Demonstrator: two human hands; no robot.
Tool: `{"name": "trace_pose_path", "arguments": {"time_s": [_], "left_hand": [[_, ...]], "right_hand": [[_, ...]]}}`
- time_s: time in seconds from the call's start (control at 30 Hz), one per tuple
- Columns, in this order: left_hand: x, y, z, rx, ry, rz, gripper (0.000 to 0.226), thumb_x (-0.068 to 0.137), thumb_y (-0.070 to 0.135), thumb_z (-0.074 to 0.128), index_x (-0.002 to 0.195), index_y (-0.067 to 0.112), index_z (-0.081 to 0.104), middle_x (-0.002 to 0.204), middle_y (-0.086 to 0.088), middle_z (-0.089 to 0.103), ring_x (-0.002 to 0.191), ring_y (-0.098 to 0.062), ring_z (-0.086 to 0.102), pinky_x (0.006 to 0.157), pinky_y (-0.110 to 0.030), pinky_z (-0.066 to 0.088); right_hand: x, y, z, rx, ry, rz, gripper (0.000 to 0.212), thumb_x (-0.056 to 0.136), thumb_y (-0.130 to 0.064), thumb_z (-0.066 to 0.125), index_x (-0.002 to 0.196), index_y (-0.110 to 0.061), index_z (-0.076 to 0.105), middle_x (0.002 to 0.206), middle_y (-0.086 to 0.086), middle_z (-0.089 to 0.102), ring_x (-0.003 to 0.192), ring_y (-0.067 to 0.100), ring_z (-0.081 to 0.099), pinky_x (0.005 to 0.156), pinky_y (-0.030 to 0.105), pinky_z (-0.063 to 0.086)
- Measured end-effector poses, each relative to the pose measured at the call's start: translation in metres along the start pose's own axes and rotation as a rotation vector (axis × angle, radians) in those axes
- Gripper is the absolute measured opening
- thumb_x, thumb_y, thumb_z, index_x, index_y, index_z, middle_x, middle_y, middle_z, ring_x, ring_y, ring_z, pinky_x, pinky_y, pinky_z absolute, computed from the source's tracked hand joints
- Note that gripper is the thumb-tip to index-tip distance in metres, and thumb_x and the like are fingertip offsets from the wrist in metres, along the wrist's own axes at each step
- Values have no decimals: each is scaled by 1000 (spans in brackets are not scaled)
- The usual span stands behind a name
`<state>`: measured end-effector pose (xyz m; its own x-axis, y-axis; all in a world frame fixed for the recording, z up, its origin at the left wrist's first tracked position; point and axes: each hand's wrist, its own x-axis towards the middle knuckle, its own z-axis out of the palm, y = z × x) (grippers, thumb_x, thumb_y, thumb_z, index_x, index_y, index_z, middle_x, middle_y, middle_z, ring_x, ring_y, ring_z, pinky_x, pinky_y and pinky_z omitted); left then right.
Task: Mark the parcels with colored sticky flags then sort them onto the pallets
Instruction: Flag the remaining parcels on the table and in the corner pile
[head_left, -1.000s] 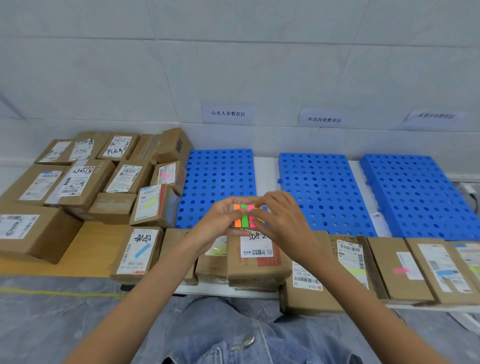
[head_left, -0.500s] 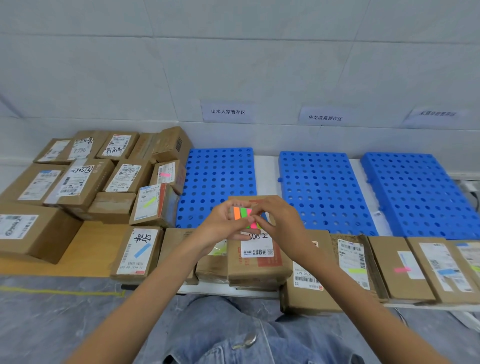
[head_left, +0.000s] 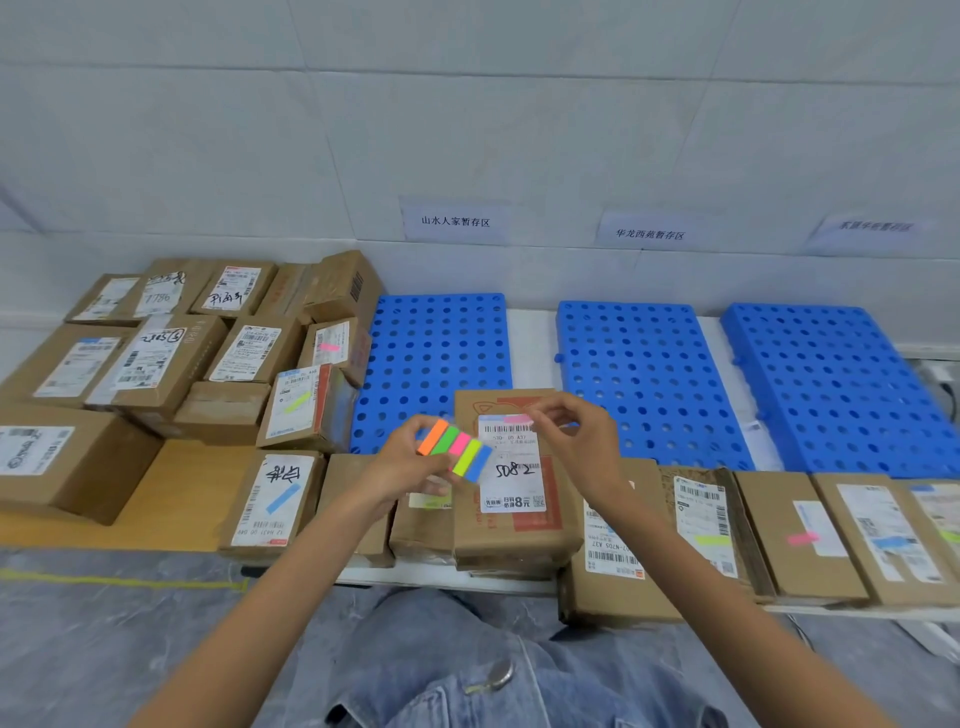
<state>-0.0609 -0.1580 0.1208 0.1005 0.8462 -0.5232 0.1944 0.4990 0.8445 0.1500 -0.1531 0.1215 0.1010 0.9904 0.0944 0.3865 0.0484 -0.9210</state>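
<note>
My left hand holds a pad of sticky flags with orange, green, pink, yellow and blue strips. My right hand pinches a single pink flag over the top edge of the white label on a brown parcel marked "5082". That parcel lies on other parcels at the table's near edge. Three blue perforated pallets stand behind: left, middle, right.
A heap of brown parcels fills the left side, several bearing flags. More flagged parcels line the near edge at right. Three paper signs hang on the wall above the pallets. My knees in jeans are below.
My right hand has pulled a pink flag off the pad and moved right and up over the parcel's label. The left hand has turned the pad, showing all its strips.
</note>
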Motion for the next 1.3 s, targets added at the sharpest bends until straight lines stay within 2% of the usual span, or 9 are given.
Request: {"name": "trace_pose_path", "arguments": {"time_s": [0.17, 0.37, 0.6, 0.7, 0.77, 0.87, 0.93, 1.13, 1.3], "left_hand": [[27, -51, -27, 6, 219, -134, 24, 91, -1, 54, 111, 8, 46, 82, -11, 58, 60, -16, 57, 48, -22, 49], [48, -96, -19, 202, 272, -134, 15, 90, 6, 58, 105, 5, 52, 72, -9, 56, 54, -19, 51, 48, -27, 39], [40, -82, -5, 910, 519, 159, 39, 91, 24, 55, 127, 10, 48, 128, -14, 45, 113, -29, 47, 87, -38, 45], [34, -52, 19, 711, 480, 235, 50, 96, 34, 47, 139, 11, 39, 139, -8, 40, 129, -24, 38, 105, -38, 36], [38, -42, 36, 508, 351, 201, 60, 92, 44, 50, 140, 10, 35, 137, 0, 42, 129, -16, 38, 108, -37, 34], [46, -41, 55, 309, 209, 88, 92, 67, 68, 61, 136, 16, 30, 130, 1, 50, 119, -19, 53, 97, -41, 48], [49, -44, 60, 253, 197, 68, 97, 63, 67, 66, 137, 19, 27, 127, -2, 53, 111, -20, 58, 89, -41, 53], [40, -24, 42, 158, 277, 195, 56, 83, 37, 69, 127, 23, 39, 115, 7, 63, 99, -10, 62, 77, -24, 51], [18, 22, -16, 24, 384, 317, 51, 86, 28, 67, 130, 26, 42, 112, 11, 60, 104, -10, 60, 77, -20, 50]], "right_hand": [[-6, 20, -2, -59, -106, -41, 6, 82, -5, 69, 82, -11, 69, 77, 2, 69, 69, -1, 59, 68, 7, 45], [-9, 53, 1, -398, -383, -342, 6, 84, -8, 66, 89, -9, 70, 88, 0, 66, 82, 7, 55, 74, 15, 43], [-7, 67, -1, -516, -376, -516, 12, 85, -11, 65, 93, -8, 73, 92, 3, 61, 90, 16, 52, 76, 29, 48], [-9, 70, -5, -531, -325, -510, 12, 81, -15, 71, 93, -13, 74, 100, 3, 64, 99, 14, 50, 79, 32, 50], [-13, 68, -8, -510, -236, -361, 18, 86, -21, 67, 103, -16, 72, 121, 3, 58, 116, 18, 46, 95, 40, 46], [-21, 65, -13, -290, -228, 76, 37, 94, -26, 54, 132, -25, 52, 146, 1, 34, 138, 19, 25, 113, 41, 26], [-28, 64, -10, -8, -347, 202, 46, 96, -26, 50, 137, -40, 37, 145, -12, 33, 138, 14, 29, 112, 44, 31], [-20, 41, 8, 163, -374, 169, 55, 95, -14, 51, 139, -43, 35, 139, -27, 37, 134, 6, 35, 109, 44, 38], [12, -24, 41, 120, -357, 35, 49, 93, -23, 56, 137, -38, 41, 142, -6, 39, 131, 5, 37, 108, 36, 39]]}}
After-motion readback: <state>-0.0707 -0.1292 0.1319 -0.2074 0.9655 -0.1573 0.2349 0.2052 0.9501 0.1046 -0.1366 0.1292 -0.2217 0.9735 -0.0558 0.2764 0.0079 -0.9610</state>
